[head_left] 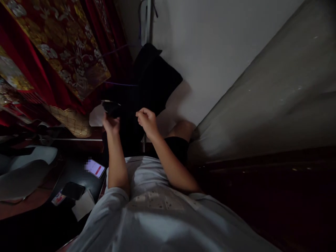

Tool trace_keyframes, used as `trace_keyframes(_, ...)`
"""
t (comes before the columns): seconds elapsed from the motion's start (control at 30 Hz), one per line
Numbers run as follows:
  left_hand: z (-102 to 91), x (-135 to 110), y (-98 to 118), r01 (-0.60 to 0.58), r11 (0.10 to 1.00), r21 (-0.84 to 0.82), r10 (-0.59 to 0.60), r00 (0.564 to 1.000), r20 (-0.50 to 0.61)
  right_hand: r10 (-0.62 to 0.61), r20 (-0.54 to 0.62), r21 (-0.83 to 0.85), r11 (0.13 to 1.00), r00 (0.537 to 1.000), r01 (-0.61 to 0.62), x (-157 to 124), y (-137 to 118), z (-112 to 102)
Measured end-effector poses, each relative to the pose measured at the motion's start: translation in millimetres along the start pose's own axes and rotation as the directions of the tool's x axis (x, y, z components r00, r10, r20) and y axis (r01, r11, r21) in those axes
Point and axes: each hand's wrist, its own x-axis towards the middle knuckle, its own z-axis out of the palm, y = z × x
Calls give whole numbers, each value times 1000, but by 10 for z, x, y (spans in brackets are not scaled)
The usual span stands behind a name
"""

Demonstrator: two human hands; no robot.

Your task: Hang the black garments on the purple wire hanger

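Observation:
My left hand (112, 124) is closed, with a small dark piece with a pale edge (111, 107) rising just above its fingers. What that piece is, the dim light does not show. To its right, my right hand (147, 120) is closed in a pinch, held apart from the left; anything between those fingertips is too small to make out. Black cloth (160, 78) hangs right behind both hands and spreads down between them over my lap. A thin purple cord (122, 84) runs into the cloth from the left.
Red curtains with gold and silver embroidery (70, 45) hang at upper left. On a dark surface at lower left lie a lit phone (96, 168), a black phone-like slab (73, 190) and a white paper (83, 205). A metal pole (149, 24) stands behind the cloth; a grey sheet (275, 91) leans at right.

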Motion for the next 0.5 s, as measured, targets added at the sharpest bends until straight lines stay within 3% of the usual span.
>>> trace_keyframes(0.1,241,-103,-260,119,991,-63,-122,991,-59,-18,-149,38,999,989,24,94,26,-215)
trace_keyframes(0.17,405,-123,-253,74,994,-79,-79,995,-60,-98,-266,-16,995,959,97,155,21,-370)
trace_keyframes(0.23,528,-178,-172,-10,997,-72,9,1000,-22,-243,-307,-149,967,920,206,176,2,-469)
trace_keyframes(0.3,608,-283,-79,-95,995,-26,97,993,70,-395,-202,-293,897,896,330,158,-11,-492)
trace_keyframes(0.37,660,-396,-8,-158,986,47,146,969,198,-451,15,-340,837,892,429,131,2,-462)
trace_keyframes(0.43,706,-446,28,-222,965,137,166,929,332,-397,199,-297,847,896,441,129,62,-431)
trace_keyframes(0.5,772,-386,18,-305,927,220,179,872,455,-274,226,-276,902,935,331,165,160,-442)
